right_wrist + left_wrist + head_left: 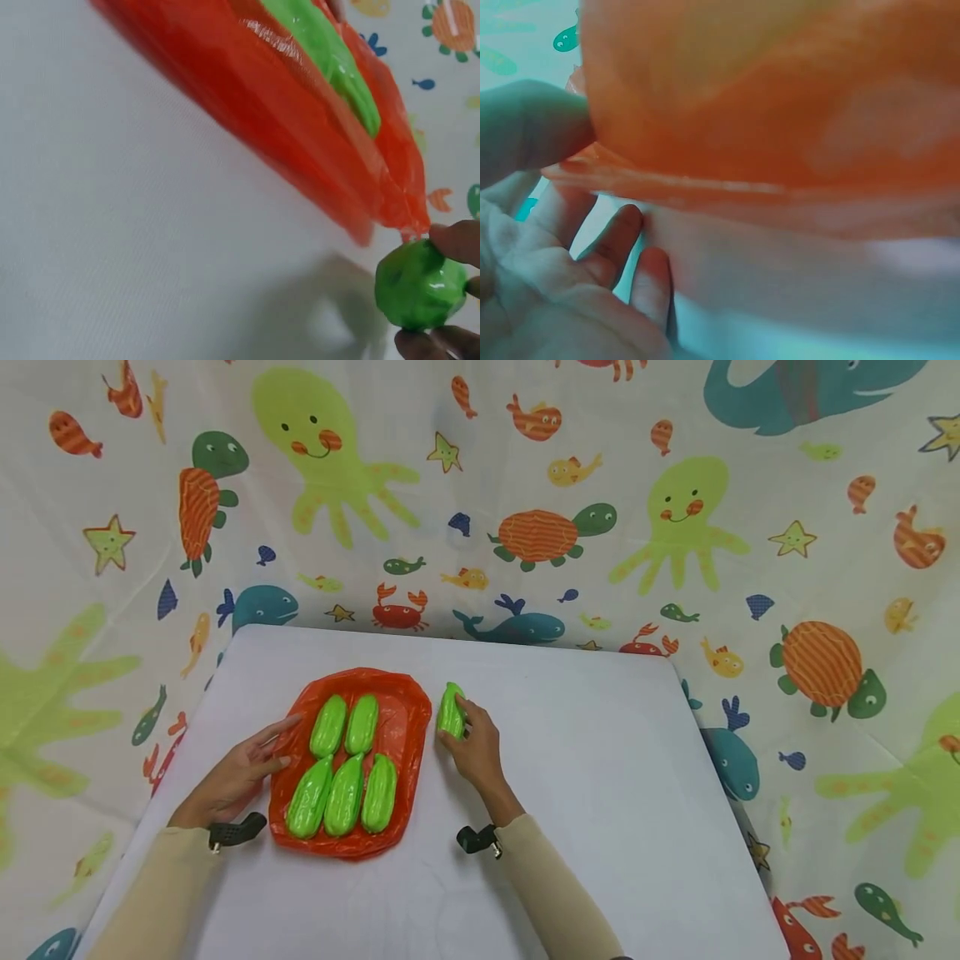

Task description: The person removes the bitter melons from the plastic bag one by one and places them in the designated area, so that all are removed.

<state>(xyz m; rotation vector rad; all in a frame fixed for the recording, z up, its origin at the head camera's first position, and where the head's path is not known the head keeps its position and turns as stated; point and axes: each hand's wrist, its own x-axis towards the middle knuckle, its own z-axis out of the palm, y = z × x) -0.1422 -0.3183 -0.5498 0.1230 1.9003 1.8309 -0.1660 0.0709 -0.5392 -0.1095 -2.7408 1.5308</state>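
A red tray point(408, 760) stands on the white table, holding several green wrapped pieces point(307, 797) in two rows. At its left rim is the left hand point(238, 772), and in the left wrist view the thumb point(536, 127) lies over the tray's edge point(705, 184) with other fingers beneath. Just right of the tray, the right hand point(476, 747) pinches another green piece point(451, 712) between thumb and fingers. The right wrist view shows that green piece point(420, 286) end-on in the fingertips, beside the tray's red side point(262, 112).
The white table point(592, 793) extends to the right of the hands. Behind it hangs a cloth point(465, 593) printed with sea animals. Dark wrist-worn cameras point(238, 831) sit at both sleeves.
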